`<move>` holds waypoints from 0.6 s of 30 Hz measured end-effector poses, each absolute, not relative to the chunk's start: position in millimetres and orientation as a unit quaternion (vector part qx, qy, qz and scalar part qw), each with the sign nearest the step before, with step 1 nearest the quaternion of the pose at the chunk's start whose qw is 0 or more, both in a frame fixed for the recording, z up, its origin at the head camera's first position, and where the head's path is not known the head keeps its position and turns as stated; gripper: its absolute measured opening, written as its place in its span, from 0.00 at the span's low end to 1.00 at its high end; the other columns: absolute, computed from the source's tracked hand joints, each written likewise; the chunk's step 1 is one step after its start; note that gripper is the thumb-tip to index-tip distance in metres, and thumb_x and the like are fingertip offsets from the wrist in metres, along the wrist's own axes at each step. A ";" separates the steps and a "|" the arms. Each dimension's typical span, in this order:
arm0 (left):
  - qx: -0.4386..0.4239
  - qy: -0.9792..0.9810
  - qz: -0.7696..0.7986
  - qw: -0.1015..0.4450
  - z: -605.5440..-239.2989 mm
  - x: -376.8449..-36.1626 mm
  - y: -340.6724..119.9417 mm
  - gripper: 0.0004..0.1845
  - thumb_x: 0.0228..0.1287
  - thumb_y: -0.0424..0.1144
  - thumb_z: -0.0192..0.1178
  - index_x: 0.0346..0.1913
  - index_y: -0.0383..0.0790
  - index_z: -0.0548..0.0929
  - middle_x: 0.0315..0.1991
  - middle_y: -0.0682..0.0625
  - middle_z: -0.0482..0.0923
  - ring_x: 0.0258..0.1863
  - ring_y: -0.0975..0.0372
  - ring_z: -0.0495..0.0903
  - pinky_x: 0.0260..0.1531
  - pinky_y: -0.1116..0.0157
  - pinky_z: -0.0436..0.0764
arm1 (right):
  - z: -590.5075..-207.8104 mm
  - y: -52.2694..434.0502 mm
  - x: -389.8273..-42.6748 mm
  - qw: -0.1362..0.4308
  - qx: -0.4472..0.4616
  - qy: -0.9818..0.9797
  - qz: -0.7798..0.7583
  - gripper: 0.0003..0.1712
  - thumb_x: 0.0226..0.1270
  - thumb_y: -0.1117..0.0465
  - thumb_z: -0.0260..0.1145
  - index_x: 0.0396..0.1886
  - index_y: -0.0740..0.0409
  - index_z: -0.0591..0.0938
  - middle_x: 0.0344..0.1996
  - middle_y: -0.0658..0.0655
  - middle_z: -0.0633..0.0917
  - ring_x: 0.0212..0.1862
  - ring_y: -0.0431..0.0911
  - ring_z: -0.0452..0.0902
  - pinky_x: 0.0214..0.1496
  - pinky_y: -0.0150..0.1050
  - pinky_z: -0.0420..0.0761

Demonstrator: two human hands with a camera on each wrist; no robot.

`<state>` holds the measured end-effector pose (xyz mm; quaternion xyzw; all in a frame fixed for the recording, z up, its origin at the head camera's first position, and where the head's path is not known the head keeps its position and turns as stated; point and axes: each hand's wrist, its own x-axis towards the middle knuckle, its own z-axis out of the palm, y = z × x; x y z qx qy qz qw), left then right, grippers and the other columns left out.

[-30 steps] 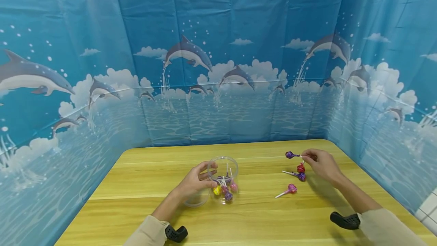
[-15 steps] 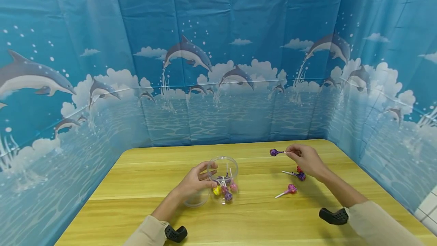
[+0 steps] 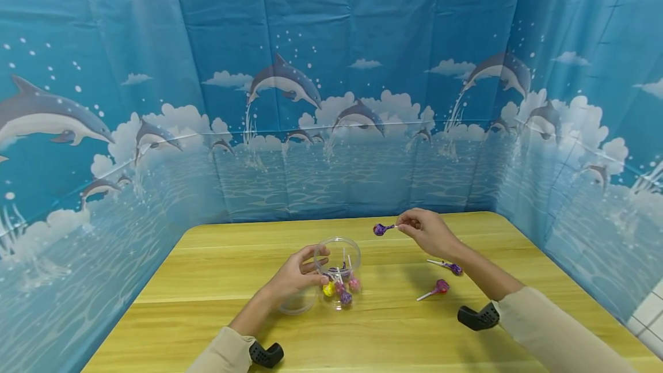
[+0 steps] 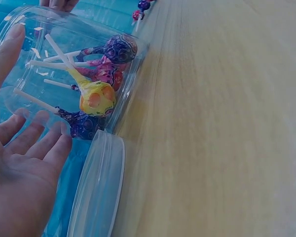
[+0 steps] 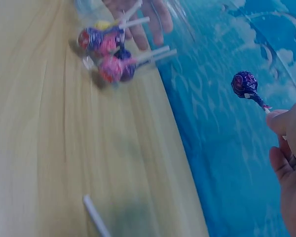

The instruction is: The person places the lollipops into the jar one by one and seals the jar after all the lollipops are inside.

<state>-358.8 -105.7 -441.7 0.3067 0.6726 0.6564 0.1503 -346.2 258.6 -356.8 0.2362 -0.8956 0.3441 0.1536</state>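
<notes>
My left hand [image 3: 299,272] holds the side of a clear plastic jar [image 4: 27,94], thumb on one side and fingers on the other. Inside the open-topped jar are several wrapped lollipops, among them a yellow lollipop [image 4: 97,98] and a pink lollipop [image 3: 354,284], sticks pointing up. Above the table, right of the jar, my right hand [image 3: 427,232] pinches the white stick of a purple lollipop [image 5: 244,85]. Its wrapped head points left, toward the jar, and touches nothing.
On the wooden table [image 3: 207,327], a purple lollipop [image 3: 454,268] and a pink lollipop [image 3: 441,287] lie at the right. A clear round lid [image 4: 99,182] lies beside the jar, partly under the left hand. A dolphin-print curtain [image 3: 331,177] hangs behind the table.
My right hand has carried the purple lollipop leftward from the right side toward the jar. A red lollipop seen earlier is now hidden behind the right arm. The left hand and jar stay put.
</notes>
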 end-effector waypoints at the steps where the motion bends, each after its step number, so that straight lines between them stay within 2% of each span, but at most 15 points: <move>1: 0.306 0.673 0.656 0.150 -441.8 -358.9 -105.9 0.37 0.71 0.30 0.67 0.76 0.28 0.61 0.73 0.37 0.64 0.76 0.38 0.58 0.62 0.55 0.78 | -354.6 253.7 -346.8 0.153 0.243 -0.895 0.342 0.05 0.78 0.65 0.64 0.43 0.57 0.87 0.36 0.50 0.82 0.35 0.47 0.72 0.36 0.42 0.75; 8: 0.307 0.677 0.652 0.145 -442.5 -359.6 -106.2 0.34 0.71 0.30 0.67 0.75 0.33 0.65 0.73 0.37 0.64 0.75 0.40 0.60 0.62 0.55 0.78 | -343.1 221.0 -351.8 0.155 0.308 -0.882 0.322 0.06 0.76 0.67 0.65 0.40 0.55 0.87 0.35 0.49 0.82 0.33 0.44 0.72 0.34 0.41 0.76; 14: 0.309 0.678 0.652 0.143 -442.2 -359.7 -106.0 0.34 0.71 0.30 0.67 0.75 0.35 0.65 0.73 0.38 0.64 0.75 0.39 0.59 0.62 0.55 0.78 | -339.2 200.4 -354.9 0.131 0.343 -0.877 0.310 0.06 0.76 0.67 0.65 0.39 0.55 0.87 0.34 0.50 0.83 0.33 0.43 0.71 0.34 0.40 0.75; 18: 0.311 0.677 0.651 0.146 -442.0 -359.8 -106.2 0.35 0.71 0.31 0.67 0.76 0.32 0.64 0.73 0.37 0.64 0.75 0.37 0.58 0.62 0.55 0.78 | -337.5 190.3 -356.4 0.114 0.354 -0.882 0.291 0.06 0.76 0.67 0.65 0.39 0.55 0.87 0.33 0.48 0.83 0.31 0.42 0.71 0.32 0.39 0.75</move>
